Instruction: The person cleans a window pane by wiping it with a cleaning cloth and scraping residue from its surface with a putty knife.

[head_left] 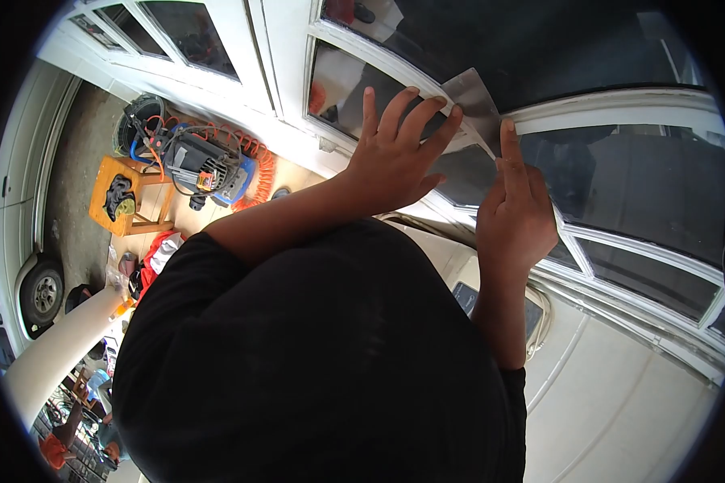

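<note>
A putty knife (pixel 472 98) with a wide grey metal blade lies against the white window frame (pixel 572 109), where several bars meet. My right hand (pixel 517 213) is closed round its handle, which the fingers mostly hide, with the index finger stretched along the blade. My left hand (pixel 395 165) is open, its fingers spread over a small pane and the frame bar. The left index fingertip is right at the edge of the blade. Dark glass panes (pixel 636 185) surround both hands.
Behind on the left stand an air compressor (pixel 201 161) with an orange coiled hose (pixel 259 173) and a wooden stool (pixel 101 193) bearing dark gloves (pixel 121 200). A white van (pixel 8 161), a pale column (pixel 64 346) and people (pixel 60 443) appear farther left.
</note>
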A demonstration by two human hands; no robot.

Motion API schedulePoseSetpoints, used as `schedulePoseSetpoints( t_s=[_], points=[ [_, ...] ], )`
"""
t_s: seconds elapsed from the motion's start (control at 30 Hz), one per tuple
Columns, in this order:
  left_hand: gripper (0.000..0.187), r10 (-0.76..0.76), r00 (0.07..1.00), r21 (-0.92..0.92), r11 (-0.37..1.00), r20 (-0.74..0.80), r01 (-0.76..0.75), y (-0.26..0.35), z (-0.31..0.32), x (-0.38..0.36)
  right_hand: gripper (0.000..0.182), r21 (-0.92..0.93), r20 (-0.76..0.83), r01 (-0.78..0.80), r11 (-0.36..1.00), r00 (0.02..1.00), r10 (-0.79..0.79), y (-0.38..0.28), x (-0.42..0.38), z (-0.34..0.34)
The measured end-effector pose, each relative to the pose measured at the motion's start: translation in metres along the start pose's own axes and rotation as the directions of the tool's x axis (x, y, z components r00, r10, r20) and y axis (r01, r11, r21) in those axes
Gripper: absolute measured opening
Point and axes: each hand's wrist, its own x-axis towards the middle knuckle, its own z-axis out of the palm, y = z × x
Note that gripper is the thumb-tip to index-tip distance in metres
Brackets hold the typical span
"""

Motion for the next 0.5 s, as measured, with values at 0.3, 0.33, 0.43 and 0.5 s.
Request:
schedulePoseSetpoints(
  t_s=[0.3, 0.33, 0.43, 0.5],
  points=[
    [0.088, 0.018, 1.0, 0.043, 0.999, -0.002, -0.018, 0.0, -0.001, -0.001, 0.051, 0.028, -0.001, -0.019, 0.999, 1.0, 0.019, 0.0, 0.0, 0.004],
    [0.088, 0.021, 1.0, 0.045, 0.999, 0.001, -0.021, -0.001, -0.001, -0.001, 0.051, 0.019, -0.025, 0.001, 1.0, 1.0, 0.0, 0.001, -0.001, 0.004],
    [0.09, 0.023, 1.0, 0.038, 0.999, -0.007, -0.023, 0.0, 0.002, -0.001, 0.051, 0.008, 0.037, -0.037, 0.999, 0.999, 0.036, -0.009, 0.006, 0.0],
    [0.092, 0.004, 1.0, 0.023, 1.0, -0.025, -0.003, 0.001, 0.003, 0.0, 0.05, 0.004, 0.038, -0.025, 1.0, 0.999, 0.025, -0.006, 0.003, 0.001]
  ],
)
